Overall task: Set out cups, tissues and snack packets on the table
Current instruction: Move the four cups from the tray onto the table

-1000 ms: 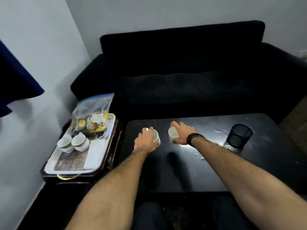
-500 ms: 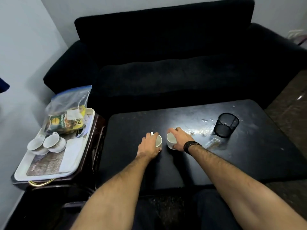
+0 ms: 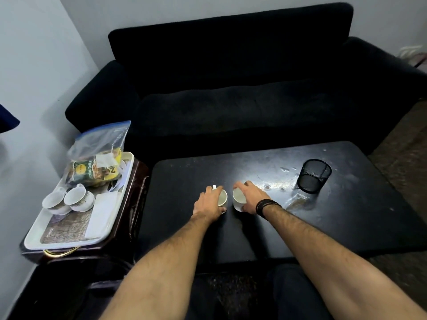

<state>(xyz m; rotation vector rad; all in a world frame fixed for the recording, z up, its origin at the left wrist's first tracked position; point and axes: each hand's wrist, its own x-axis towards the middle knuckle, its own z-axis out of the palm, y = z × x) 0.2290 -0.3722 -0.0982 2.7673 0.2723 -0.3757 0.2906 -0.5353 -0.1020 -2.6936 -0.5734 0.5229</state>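
**Two cups going down at the middle of the table**

The left hand [image 3: 209, 203] curls round a white cup [image 3: 223, 197], and the right hand [image 3: 250, 197] grips a second white cup [image 3: 238, 197] just beside it, both at the centre of the dark table [image 3: 346, 215]. This looks like the cup-placing step. Both cups stand upright, mouths up; the left cup's handle points toward the top of the frame. Next, the fingers would need to let go cleanly, then reach lower left for the tray [image 3: 34, 241], where two more cups [image 3: 67, 199] and the bagged snack packets [image 3: 97, 169] wait.
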